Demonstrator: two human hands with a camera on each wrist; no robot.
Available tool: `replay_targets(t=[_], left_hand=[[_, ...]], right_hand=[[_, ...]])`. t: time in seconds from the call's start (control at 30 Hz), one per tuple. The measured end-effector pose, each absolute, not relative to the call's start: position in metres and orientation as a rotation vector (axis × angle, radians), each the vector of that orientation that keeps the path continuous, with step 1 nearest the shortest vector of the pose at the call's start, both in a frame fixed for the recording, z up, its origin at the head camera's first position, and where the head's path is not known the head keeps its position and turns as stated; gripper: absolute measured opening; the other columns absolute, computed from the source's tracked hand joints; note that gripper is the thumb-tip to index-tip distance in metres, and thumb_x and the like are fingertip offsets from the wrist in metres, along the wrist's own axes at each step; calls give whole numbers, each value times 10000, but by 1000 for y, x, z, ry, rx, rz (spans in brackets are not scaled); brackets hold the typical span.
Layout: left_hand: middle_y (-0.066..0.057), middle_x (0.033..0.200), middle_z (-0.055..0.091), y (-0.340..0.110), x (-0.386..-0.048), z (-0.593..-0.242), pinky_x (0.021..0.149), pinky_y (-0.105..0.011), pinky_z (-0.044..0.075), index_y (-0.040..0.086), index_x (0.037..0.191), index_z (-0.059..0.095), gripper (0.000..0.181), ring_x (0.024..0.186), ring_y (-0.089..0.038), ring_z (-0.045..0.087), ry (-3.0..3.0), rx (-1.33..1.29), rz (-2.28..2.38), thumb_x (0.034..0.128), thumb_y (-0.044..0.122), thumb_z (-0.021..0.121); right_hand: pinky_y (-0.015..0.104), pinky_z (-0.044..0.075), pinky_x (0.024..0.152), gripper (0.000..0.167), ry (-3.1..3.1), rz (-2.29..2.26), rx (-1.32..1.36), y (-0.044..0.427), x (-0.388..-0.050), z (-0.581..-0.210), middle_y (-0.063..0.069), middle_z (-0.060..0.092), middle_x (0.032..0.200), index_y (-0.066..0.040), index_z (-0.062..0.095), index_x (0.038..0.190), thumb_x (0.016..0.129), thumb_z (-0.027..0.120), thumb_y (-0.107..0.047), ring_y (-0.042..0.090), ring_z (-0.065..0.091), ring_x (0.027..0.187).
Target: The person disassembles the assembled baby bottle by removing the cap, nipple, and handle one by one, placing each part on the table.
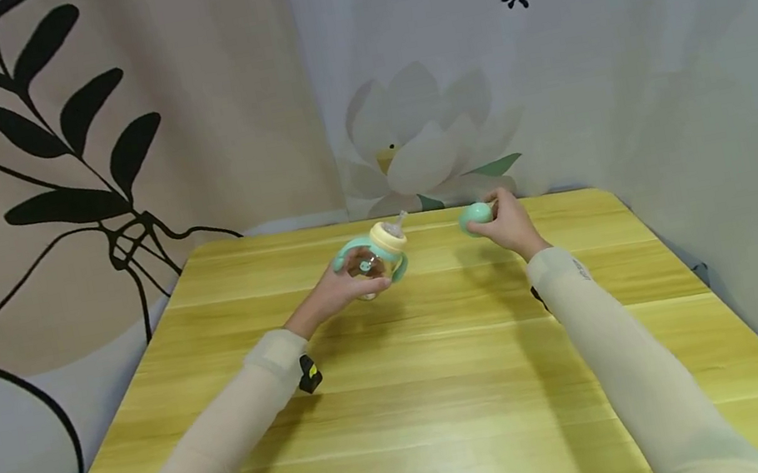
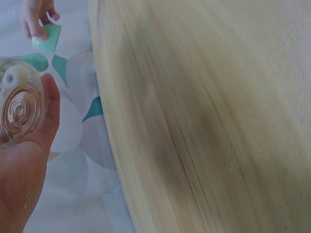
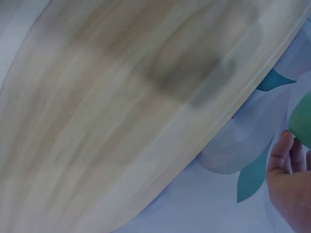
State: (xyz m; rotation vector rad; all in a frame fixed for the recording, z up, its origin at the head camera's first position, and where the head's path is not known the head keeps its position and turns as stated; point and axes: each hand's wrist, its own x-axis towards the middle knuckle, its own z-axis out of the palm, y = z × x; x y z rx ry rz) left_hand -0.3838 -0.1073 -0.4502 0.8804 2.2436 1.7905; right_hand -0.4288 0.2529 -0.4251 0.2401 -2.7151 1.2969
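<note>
A clear baby bottle [image 1: 388, 236] with a yellow collar, mint handles and a teat is gripped by the left hand [image 1: 336, 288], tilted with its teat up to the right. In the left wrist view the bottle's round base [image 2: 20, 109] faces the camera, resting against the left hand [image 2: 24, 170]. The right hand [image 1: 514, 225] pinches a mint green cap [image 1: 475, 214], apart from the bottle and to its right. In the right wrist view, the fingers of the right hand [image 3: 291, 182] touch the cap [image 3: 302, 119] at the frame's edge.
Both hands are above the far part of a wooden table [image 1: 408, 400]. Behind the table's far edge hangs a curtain [image 1: 235, 110] with printed leaves, a flower and writing. Dark devices are strapped at both wrists.
</note>
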Motion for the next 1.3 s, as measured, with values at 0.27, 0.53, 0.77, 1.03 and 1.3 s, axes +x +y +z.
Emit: replay_targets(t=[0.27, 0.53, 0.77, 1.03, 1.3], left_hand=[[-82, 1193, 669, -93, -385, -463, 912, -369, 582, 104, 1291, 605, 398, 1095, -247, 659, 2220, 898, 1753, 944, 109, 801], [-89, 1174, 675, -95, -386, -460, 887, -396, 567, 128, 1269, 633, 374, 1090, -257, 646, 2237, 933, 1743, 941, 129, 813], [-78, 1130, 683, -94, -384, -458, 833, -364, 567, 106, 1229, 650, 365, 1050, -248, 643, 2262, 947, 1745, 916, 133, 835], [-80, 1127, 685, -96, -384, -460, 836, -353, 560, 103, 1238, 649, 370, 1041, -244, 638, 2268, 960, 1759, 916, 113, 831], [-69, 1119, 677, -97, -385, -456, 830, -355, 564, 134, 1234, 642, 354, 1036, -242, 630, 2254, 979, 1753, 929, 101, 820]], right_hand=[[455, 498, 841, 522, -2771, 1174, 166, 277, -425, -445, 252, 515, 1187, 57, 417, 1282, 964, 729, -214, 355, 536, 978], [614, 468, 1069, 613, -2835, 1077, 46, 277, -428, -444, 332, 454, 1441, 59, 420, 1502, 1009, 675, -201, 481, 509, 1257], [634, 393, 1182, 669, -2916, 1048, -38, 278, -434, -446, 371, 361, 1572, 61, 298, 1621, 1062, 600, -149, 545, 412, 1424], [617, 318, 1235, 659, -2963, 1013, -16, 272, -443, -461, 372, 330, 1617, 93, 236, 1625, 1075, 542, -102, 540, 347, 1488], [634, 324, 1226, 656, -2983, 1029, -2, 264, -444, -466, 373, 327, 1613, 96, 210, 1628, 1075, 519, -76, 539, 355, 1482]])
